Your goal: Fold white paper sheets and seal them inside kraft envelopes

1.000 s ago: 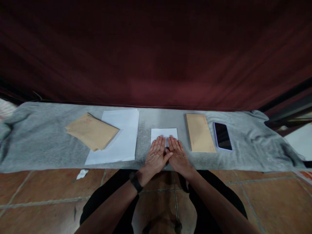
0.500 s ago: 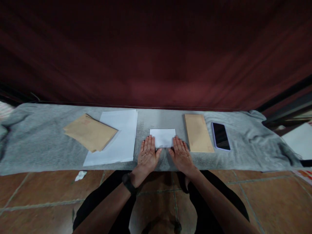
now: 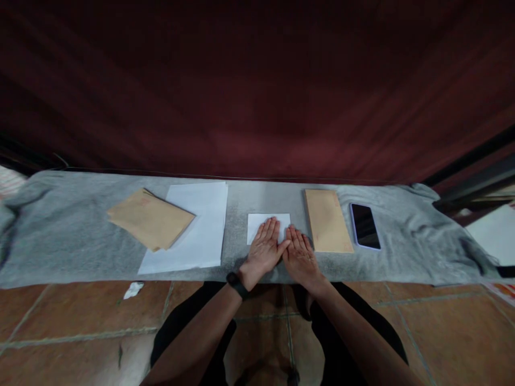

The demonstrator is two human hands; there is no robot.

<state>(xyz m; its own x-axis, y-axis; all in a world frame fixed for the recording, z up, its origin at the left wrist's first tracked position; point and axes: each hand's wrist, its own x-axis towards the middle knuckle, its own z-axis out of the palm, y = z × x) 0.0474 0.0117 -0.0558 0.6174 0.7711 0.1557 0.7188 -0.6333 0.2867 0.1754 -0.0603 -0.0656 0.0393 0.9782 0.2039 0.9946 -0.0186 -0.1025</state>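
A small white folded-looking piece of paper (image 3: 255, 221) lies flat on the grey cloth, partly covered by my hands. My left hand (image 3: 264, 247) rests flat across its middle, fingers stretched forward, a dark band on the wrist. At the paper's right edge, my right hand (image 3: 301, 258) lies flat with its fingers extended. The left thumb meets the right hand near its index finger and thumb. Neither hand grasps anything. Just right of my right hand is a stack of brown envelopes (image 3: 329, 221).
Larger white sheets (image 3: 201, 230) lie on the left, with more brown envelopes (image 3: 151, 219) spread on top. A phone (image 3: 365, 226) in a lilac case sits at the right. The grey cloth (image 3: 72, 230) covers the long narrow surface, and a dark red curtain (image 3: 257, 107) hangs behind.
My left hand has slid right, from the paper's left edge to its middle, close against my right hand. My right hand and the paper have stayed in place.
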